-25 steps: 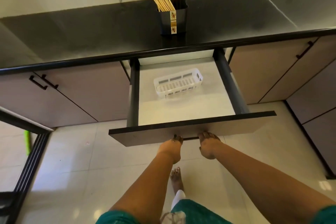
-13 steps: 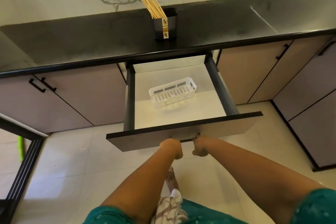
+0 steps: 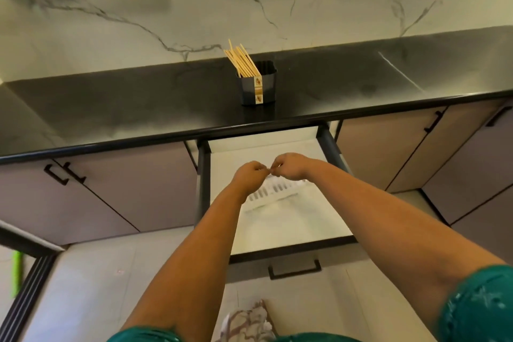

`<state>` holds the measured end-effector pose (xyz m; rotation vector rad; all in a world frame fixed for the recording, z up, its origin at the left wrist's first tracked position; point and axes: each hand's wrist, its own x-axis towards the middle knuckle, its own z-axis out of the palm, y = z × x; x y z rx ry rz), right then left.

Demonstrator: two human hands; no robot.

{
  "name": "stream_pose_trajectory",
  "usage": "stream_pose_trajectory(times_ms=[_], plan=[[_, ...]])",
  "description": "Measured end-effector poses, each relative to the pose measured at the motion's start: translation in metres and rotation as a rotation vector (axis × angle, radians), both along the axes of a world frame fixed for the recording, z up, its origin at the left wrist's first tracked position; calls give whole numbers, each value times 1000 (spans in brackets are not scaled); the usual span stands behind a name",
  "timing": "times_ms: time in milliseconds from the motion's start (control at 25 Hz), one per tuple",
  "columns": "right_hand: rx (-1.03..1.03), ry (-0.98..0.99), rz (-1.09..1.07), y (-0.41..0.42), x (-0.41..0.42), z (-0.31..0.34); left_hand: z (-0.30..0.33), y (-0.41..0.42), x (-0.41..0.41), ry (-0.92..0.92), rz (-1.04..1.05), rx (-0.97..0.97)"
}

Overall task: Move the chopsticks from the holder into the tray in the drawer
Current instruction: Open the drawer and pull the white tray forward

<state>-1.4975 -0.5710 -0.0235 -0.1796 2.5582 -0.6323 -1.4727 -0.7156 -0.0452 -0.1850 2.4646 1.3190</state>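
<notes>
Several wooden chopsticks (image 3: 241,62) stand leaning left in a dark holder (image 3: 259,89) on the black countertop. Below it the drawer (image 3: 291,226) is pulled out. A white slotted tray (image 3: 273,194) lies on the drawer floor, partly hidden behind my hands. My left hand (image 3: 248,176) and my right hand (image 3: 291,165) hover side by side above the tray. Both have curled fingers, their fingertips meet, and neither holds anything that I can see. The hands are well below and in front of the holder.
The black countertop (image 3: 138,108) runs the full width, backed by a marble wall. The drawer front with its black handle (image 3: 294,272) juts toward me. Closed cabinet doors (image 3: 125,189) flank the drawer. Tiled floor lies below.
Both hands have let go of the drawer handle and risen up over the tray, meeting fingertip to fingertip. The drawer stays open. The camera has tilted up.
</notes>
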Motion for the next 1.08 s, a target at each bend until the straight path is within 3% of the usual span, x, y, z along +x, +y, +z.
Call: stream_pose_trajectory(times_ms=[120, 320, 440, 640, 880, 1080], plan=[[-270, 18, -307, 7, -50, -23, -33, -24, -32, -62, 156, -9], [-330, -170, -706, 35, -89, -88, -100, -52, -55, -560, 329, 146], [-302, -299, -829, 41, -85, -123, -122, -52, -63, -682, 360, 301], [-142, -267, -810, 37, -87, -148, -136, -53, -87, -596, 382, 333], [-69, -213, -988, 42, -89, -157, -143, -51, -99, -480, 185, 99], [125, -225, -825, 42, -91, -158, -145, -45, -89, -454, 199, 69]])
